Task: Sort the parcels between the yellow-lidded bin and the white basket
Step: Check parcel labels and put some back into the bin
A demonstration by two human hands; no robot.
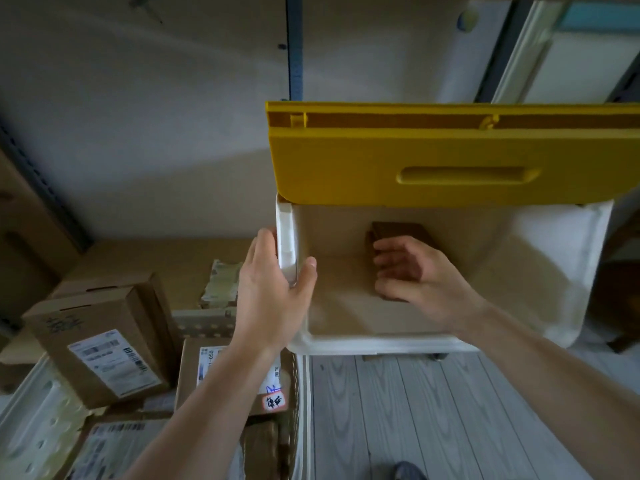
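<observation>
left hand (273, 292) gripping bin (286, 237) rim, lid (450, 161) raised

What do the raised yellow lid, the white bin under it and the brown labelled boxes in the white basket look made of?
Raised yellow lid: moulded plastic, matte, with a formed handle recess. White bin: likely plastic, smooth rounded rim. Brown labelled boxes: corrugated cardboard by the look, with folded flaps and printed paper labels.

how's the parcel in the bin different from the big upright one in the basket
The brown parcel lies in the bin, small, dark, no label showing, under the right hand. The upright parcel stands tilted in the white basket, larger, lighter, with a white label. Both are cardboard.
</observation>
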